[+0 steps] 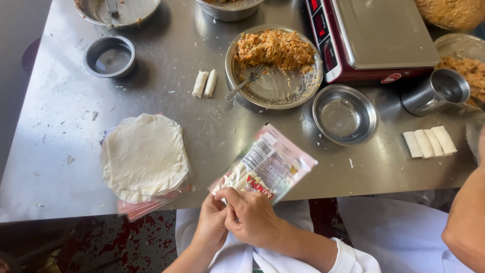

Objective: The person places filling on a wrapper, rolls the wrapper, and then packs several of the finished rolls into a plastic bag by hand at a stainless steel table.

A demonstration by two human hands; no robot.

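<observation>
Shiny grey metal table (60, 126) fills most of the head view, with little crumbs on it. Below its near edge is a dark floor with red spots.

Both hands are at the near edge, close together and touching. The left hand (211, 222) and the right hand (251, 217) each pinch the bottom corner of a see-through plastic packet with pink and white print (267, 164). The packet sticks up from the fingers and leans over the table edge.

To the left lies a stack of round, pale dough sheets (145, 155) on some pink wrappers (151, 205). Farther back are two small white rolls (204, 83), side by side. Next to them is a round metal plate with orange-brown filling (275, 65), and a metal fork (245, 82) rests in it. A small empty metal bowl (345, 115) sits near a red kitchen scale with a steel top (371, 35). A metal cup (437, 92) lies tipped on its side. Four more white rolls (429, 142) lie in a row at the right.

Another person's bare arm (465, 222) shows at the right edge.
</observation>
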